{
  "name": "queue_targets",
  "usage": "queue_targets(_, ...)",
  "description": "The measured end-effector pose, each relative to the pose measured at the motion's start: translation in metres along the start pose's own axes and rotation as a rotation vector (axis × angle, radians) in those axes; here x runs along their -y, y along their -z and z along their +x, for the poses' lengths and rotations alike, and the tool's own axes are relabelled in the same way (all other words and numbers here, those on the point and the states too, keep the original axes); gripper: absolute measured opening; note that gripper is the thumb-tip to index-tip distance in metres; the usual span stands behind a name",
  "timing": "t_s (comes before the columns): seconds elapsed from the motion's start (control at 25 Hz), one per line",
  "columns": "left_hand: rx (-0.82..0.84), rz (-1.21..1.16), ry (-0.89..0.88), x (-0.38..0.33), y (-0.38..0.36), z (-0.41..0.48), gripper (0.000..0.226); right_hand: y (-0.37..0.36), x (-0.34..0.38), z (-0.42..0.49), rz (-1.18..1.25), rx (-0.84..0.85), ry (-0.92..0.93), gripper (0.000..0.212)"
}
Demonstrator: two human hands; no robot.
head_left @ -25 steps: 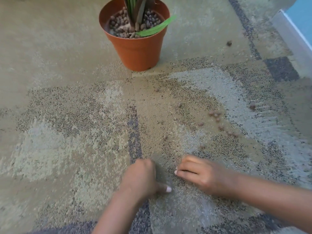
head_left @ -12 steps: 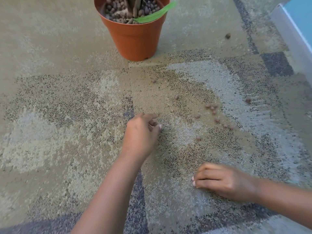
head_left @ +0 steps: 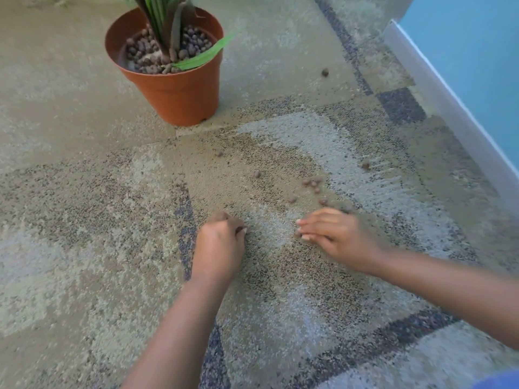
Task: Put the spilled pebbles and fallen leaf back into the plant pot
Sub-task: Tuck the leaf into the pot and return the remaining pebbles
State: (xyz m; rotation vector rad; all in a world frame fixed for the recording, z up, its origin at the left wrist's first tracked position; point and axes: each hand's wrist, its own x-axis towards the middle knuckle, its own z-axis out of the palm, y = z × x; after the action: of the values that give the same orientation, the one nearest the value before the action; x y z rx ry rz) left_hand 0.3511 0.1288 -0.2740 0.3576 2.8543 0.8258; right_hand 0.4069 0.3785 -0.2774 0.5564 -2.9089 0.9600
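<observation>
A terracotta plant pot (head_left: 179,96) stands at the upper left, with brown pebbles (head_left: 143,50) around a green plant. A loose green leaf (head_left: 205,56) lies across its right rim. Spilled pebbles (head_left: 312,183) are scattered over the carpet right of centre, and single ones (head_left: 325,72) lie farther off. My left hand (head_left: 219,248) is curled into a loose fist on the carpet, a dark pebble showing between thumb and fingers. To its right, my right hand (head_left: 337,237) lies low with fingers stretched out, its tips touching a small pebble (head_left: 297,233).
The floor is patterned beige and grey carpet (head_left: 84,220). A white skirting board (head_left: 449,108) and a blue wall (head_left: 477,51) run along the right side. One stray pebble (head_left: 365,165) lies near the skirting.
My right hand has moved forward from the near carpet to the pebbles by the left hand. My left hand has closed around the pebble it was reaching for.
</observation>
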Motion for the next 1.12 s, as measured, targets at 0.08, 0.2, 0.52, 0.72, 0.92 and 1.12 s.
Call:
queue_targets(0.08,0.017,-0.123,0.117,-0.006,0.001,0.001,0.007,-0.014,0.01,0.002,-0.048,0.126,0.095,0.022)
queue_targets(0.2,0.07,-0.918,0.542,-0.019,0.011,0.008,0.005,-0.015,0.009,0.005,-0.152,0.172,0.138,0.021)
queue_targets(0.52,0.022,-0.481,0.24,-0.095,-0.024,0.09,0.019,0.016,-0.049,-0.023,-0.35,-0.081,-0.332,0.037)
queue_targets(0.72,0.123,0.268,-0.333,-0.101,-0.074,0.112,0.068,0.01,-0.068,-0.018,-0.517,-0.072,-0.611,0.08)
queue_targets(0.92,0.211,0.27,-0.566,-0.073,-0.09,0.108,0.055,0.019,-0.095,0.013,-0.412,-0.059,-0.756,0.089)
queue_targets(1.12,0.253,0.121,-0.738,-0.07,-0.082,0.077,0.045,0.023,-0.09,0.035,-0.366,0.065,-0.378,0.063)
